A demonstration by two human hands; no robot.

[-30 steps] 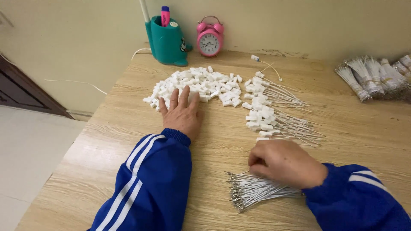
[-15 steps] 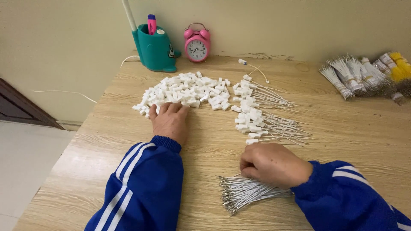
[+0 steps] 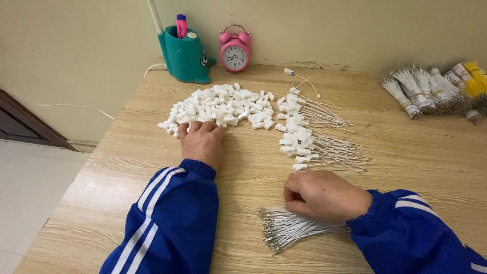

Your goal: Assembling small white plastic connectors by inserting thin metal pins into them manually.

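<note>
Here, seen from above, a pale tiled floor (image 3: 30, 193) and a dark wooden door edge (image 3: 20, 124) are showing at the far left, beside a light wood-grain table (image 3: 421, 157) that is standing against a plain cream wall (image 3: 329, 30). At the back of the table a teal pen holder (image 3: 185, 56) is holding a pink marker (image 3: 181, 25), with a pink alarm clock (image 3: 235, 49) just to its right. The left hand (image 3: 202, 142), in a blue sleeve with white stripes, is lying palm down with fingers spread loosely, fingertips touching the near edge of a heap of small white plastic pieces (image 3: 218, 106). Right of the heap, finished wires with white ends (image 3: 314, 134) are lying in a fan. Nearer the viewer, the right hand (image 3: 324, 195) is curled closed, pinching the top of a loose bundle of white wires with metal tips (image 3: 294, 228). At the far right, banded bundles of wires (image 3: 436, 91) are resting near the wall.
</note>
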